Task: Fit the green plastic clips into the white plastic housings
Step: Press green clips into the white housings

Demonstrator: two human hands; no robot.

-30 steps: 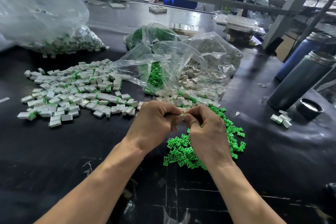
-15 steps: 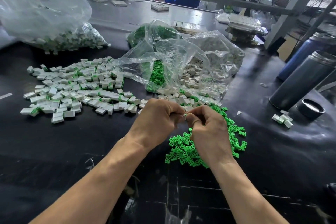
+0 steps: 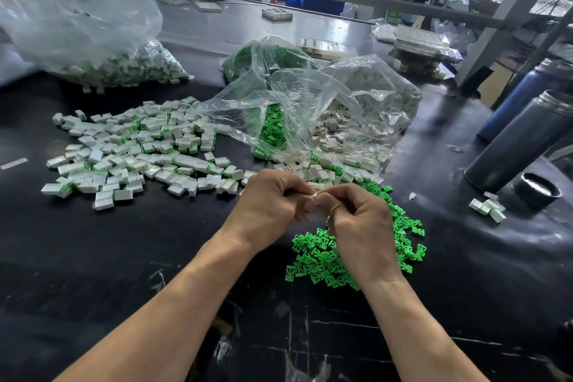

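My left hand and my right hand meet fingertip to fingertip above the black table, both pinching one small white housing. Only a sliver of it shows between the thumbs, and no green clip is visible in it. Loose green clips lie heaped under and right of my right hand. Loose white housings spill from the mouth of a clear bag just beyond my hands. A wide spread of white housings with green clips in them covers the table to the left.
An open clear bag holds green clips and white housings. A fuller bag sits at the back left. Two dark metal flasks, a black lid and a few fitted housings are at the right.
My hands stay pressed together at the same spot. The green that showed between my fingertips a second ago is gone; a white sliver shows there now.
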